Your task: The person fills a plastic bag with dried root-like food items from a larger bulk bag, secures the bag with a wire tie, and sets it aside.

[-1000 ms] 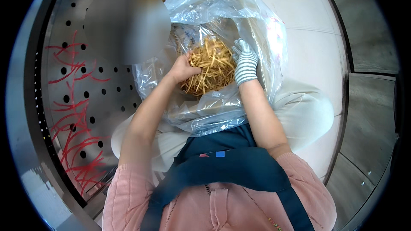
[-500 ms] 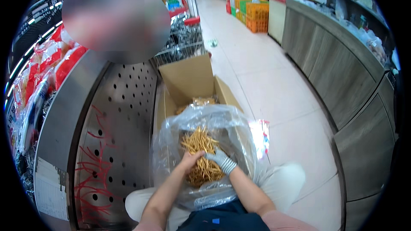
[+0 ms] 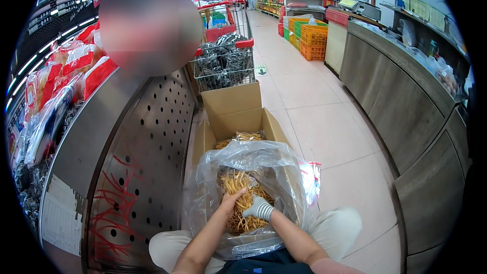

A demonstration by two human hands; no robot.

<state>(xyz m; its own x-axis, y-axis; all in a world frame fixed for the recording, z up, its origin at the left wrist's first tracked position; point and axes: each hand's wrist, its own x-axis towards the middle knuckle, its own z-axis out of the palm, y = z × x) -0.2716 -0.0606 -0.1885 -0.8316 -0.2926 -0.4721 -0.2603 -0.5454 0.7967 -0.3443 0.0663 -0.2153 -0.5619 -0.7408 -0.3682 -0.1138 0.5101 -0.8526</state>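
Observation:
A heap of thin, golden-brown dried strands (image 3: 234,182) lies inside a large clear plastic bag (image 3: 291,172) between my knees. My bare left hand (image 3: 231,202) is closed around the left side of a bunch of them. In a grey-and-white striped glove, my right hand (image 3: 258,209) grips the same bunch from the right, its thumb toward the left hand. The bag's mouth is spread wide, and it sits in or against the near end of an open cardboard box (image 3: 232,106). More strands (image 3: 248,136) show in the box beyond the bag.
A perforated metal panel (image 3: 157,137) rises close on my left, with red-and-clear packages (image 3: 76,66) above it. Behind the box stands a shopping cart (image 3: 225,63) of dark bagged goods. A wooden counter (image 3: 395,86) runs along the right. Orange crates (image 3: 313,40) stand farther off. A person's blurred head is at upper left.
The view has tilted up, so the surroundings sit lower in the picture. My hands have shifted slightly within the heap, and the right hand has turned a little, still on the strands.

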